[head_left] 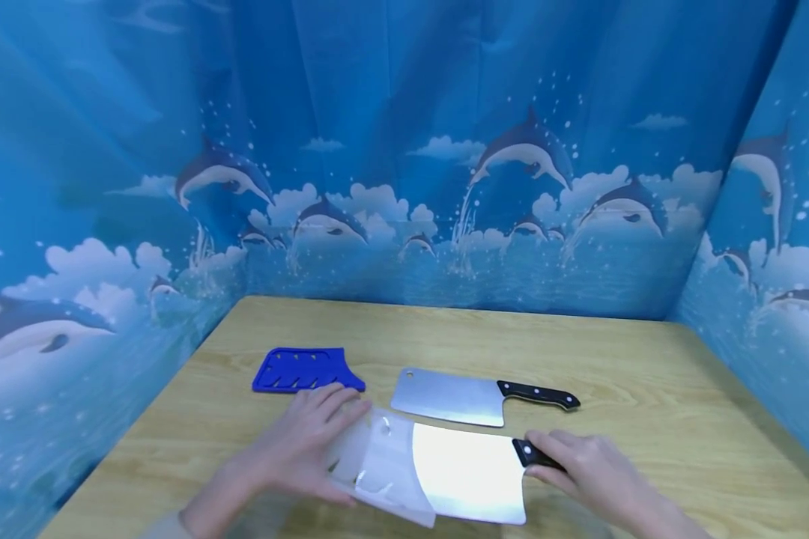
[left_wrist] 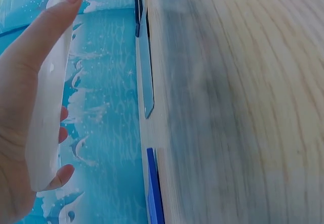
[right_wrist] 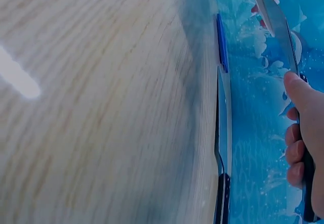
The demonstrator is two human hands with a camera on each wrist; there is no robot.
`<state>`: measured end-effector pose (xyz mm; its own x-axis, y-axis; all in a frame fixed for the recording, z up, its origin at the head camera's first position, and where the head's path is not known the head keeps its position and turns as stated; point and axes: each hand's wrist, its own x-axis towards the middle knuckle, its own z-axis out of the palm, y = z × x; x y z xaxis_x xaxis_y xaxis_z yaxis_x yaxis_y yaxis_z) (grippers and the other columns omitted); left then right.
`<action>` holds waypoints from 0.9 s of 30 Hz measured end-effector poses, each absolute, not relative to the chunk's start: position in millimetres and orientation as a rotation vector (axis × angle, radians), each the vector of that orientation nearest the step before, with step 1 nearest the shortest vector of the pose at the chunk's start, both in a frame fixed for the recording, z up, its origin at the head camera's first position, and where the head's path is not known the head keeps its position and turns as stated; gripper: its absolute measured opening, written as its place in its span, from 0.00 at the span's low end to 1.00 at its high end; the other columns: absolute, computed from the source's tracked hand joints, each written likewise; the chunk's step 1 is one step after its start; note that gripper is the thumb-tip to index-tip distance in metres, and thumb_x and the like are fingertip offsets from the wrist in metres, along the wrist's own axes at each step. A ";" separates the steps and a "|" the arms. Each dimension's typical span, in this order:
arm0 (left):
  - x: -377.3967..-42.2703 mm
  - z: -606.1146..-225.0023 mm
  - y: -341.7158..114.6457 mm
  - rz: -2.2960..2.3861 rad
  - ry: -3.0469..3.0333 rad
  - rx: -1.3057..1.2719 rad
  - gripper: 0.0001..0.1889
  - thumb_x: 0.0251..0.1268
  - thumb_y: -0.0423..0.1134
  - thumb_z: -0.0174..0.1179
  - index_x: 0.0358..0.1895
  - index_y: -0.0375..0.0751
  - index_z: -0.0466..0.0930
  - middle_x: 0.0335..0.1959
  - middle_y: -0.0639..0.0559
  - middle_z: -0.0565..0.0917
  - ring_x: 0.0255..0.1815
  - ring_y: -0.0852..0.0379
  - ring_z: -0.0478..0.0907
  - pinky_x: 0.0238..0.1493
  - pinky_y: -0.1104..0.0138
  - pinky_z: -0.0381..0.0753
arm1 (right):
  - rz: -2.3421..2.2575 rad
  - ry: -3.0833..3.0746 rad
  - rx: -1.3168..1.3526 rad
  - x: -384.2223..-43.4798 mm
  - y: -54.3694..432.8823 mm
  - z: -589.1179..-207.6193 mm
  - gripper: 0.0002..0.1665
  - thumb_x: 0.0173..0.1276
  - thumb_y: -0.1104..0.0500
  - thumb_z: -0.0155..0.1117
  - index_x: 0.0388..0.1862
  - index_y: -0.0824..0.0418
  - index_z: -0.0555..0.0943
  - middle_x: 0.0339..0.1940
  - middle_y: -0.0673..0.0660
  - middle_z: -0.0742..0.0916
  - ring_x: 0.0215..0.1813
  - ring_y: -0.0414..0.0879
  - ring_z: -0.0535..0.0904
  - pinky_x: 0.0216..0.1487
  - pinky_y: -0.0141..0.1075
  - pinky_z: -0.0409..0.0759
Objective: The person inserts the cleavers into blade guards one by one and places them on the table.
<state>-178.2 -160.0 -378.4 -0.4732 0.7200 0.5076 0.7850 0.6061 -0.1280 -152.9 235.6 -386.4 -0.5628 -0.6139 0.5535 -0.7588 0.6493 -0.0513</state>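
My left hand (head_left: 303,449) grips a translucent white blade cover (head_left: 394,471) by its far left end, thumb on one face and fingers on the other in the left wrist view. With my right hand (head_left: 589,471) I hold a cleaver (head_left: 472,475) by its black handle (right_wrist: 308,178), fingers wrapped round it. The front part of the bright blade sits in the cover's mouth, and its hole shows faintly through the plastic. The rest of the blade, toward the handle, is bare. Both things are held up above the table in the wrist views.
Just beyond my hands, a second cleaver (head_left: 448,397) lies flat on the wooden table (head_left: 647,389), its black handle to the right. A blue slotted blade cover (head_left: 303,370) lies to its left. Dolphin-print curtains (head_left: 391,150) enclose the back and sides.
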 end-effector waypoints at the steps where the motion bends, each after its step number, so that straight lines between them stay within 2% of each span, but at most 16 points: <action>1: -177.6 -378.0 -158.6 -0.165 -2.329 -1.184 0.58 0.21 0.78 0.64 0.61 0.43 0.70 0.56 0.44 0.73 0.56 0.43 0.68 0.46 0.48 0.71 | 0.390 -2.368 1.063 -152.8 233.5 -387.1 0.18 0.56 0.50 0.69 0.42 0.58 0.81 0.26 0.44 0.82 0.23 0.26 0.70 0.20 0.19 0.68; 10: -176.7 -376.8 -147.1 -0.158 -2.424 -1.141 0.57 0.25 0.79 0.60 0.64 0.48 0.66 0.58 0.45 0.71 0.59 0.43 0.65 0.49 0.41 0.68 | 0.353 -2.253 1.021 -157.1 217.0 -392.9 0.21 0.61 0.43 0.61 0.41 0.57 0.82 0.24 0.44 0.81 0.20 0.29 0.70 0.16 0.24 0.65; 17: -180.1 -375.5 -139.7 -0.143 -2.354 -1.141 0.57 0.24 0.80 0.59 0.62 0.46 0.68 0.55 0.45 0.72 0.57 0.45 0.66 0.48 0.48 0.69 | 0.366 -2.281 0.991 -161.1 204.9 -391.4 0.16 0.60 0.44 0.62 0.38 0.54 0.80 0.22 0.42 0.78 0.19 0.27 0.66 0.15 0.22 0.63; 20: -180.0 -374.8 -137.1 -0.150 -2.364 -1.134 0.57 0.24 0.79 0.61 0.63 0.47 0.67 0.55 0.45 0.72 0.57 0.45 0.66 0.49 0.47 0.68 | 0.360 -2.284 0.979 -162.0 200.6 -391.7 0.17 0.59 0.43 0.63 0.37 0.54 0.80 0.21 0.42 0.78 0.19 0.28 0.67 0.15 0.22 0.63; 27: -178.9 -375.4 -135.2 -0.136 -2.396 -1.109 0.57 0.25 0.79 0.60 0.64 0.47 0.66 0.57 0.46 0.72 0.59 0.45 0.65 0.51 0.45 0.67 | 0.371 -2.281 0.964 -161.7 195.1 -393.7 0.17 0.60 0.43 0.62 0.36 0.55 0.80 0.19 0.41 0.75 0.17 0.26 0.61 0.14 0.19 0.58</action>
